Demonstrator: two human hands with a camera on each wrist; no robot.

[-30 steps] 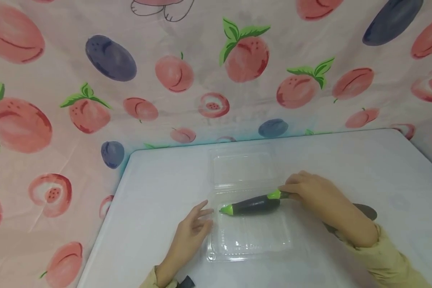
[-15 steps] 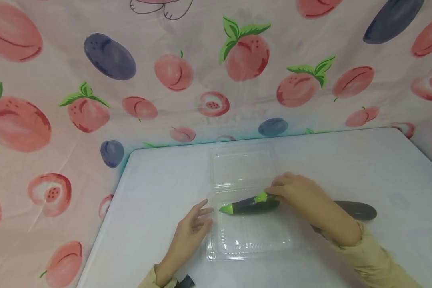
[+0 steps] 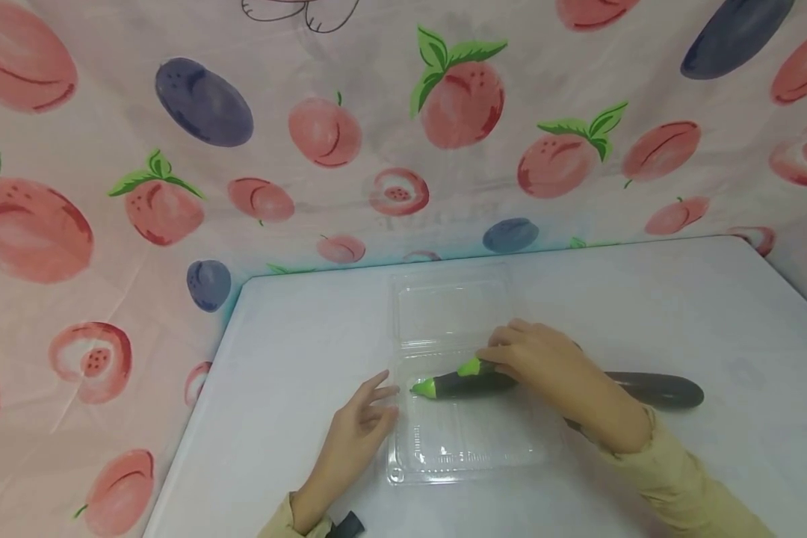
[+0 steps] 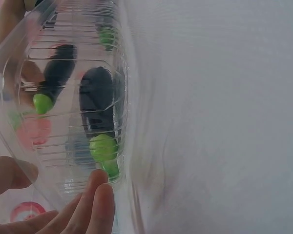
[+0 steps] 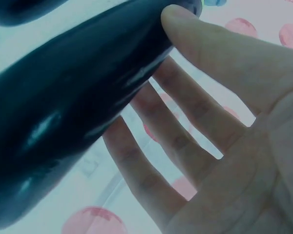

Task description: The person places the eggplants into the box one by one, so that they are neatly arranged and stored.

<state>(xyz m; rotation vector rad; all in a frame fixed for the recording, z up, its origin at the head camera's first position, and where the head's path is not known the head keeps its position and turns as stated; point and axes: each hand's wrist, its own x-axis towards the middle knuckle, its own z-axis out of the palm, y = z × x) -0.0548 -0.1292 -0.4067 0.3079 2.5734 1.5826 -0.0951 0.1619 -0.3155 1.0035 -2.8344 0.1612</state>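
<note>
A clear plastic clamshell container lies opened flat on the white table, its lid at the back. In its base rests a dark eggplant with a green cap pointing left. My right hand grips a second eggplant above and partly over the first, thumb on one side and fingers on the other. Its green cap points left; the forearm hides much of its body in the head view. My left hand rests at the container's left edge with relaxed fingers, holding no eggplant.
A third eggplant lies on the table to the right, partly behind the right forearm. A fruit-print cloth hangs behind and to the left. A black object shows by the left cuff.
My right hand has carried the held eggplant leftward over the container, uncovering more of the eggplant on the right. My left hand has stayed in place.
</note>
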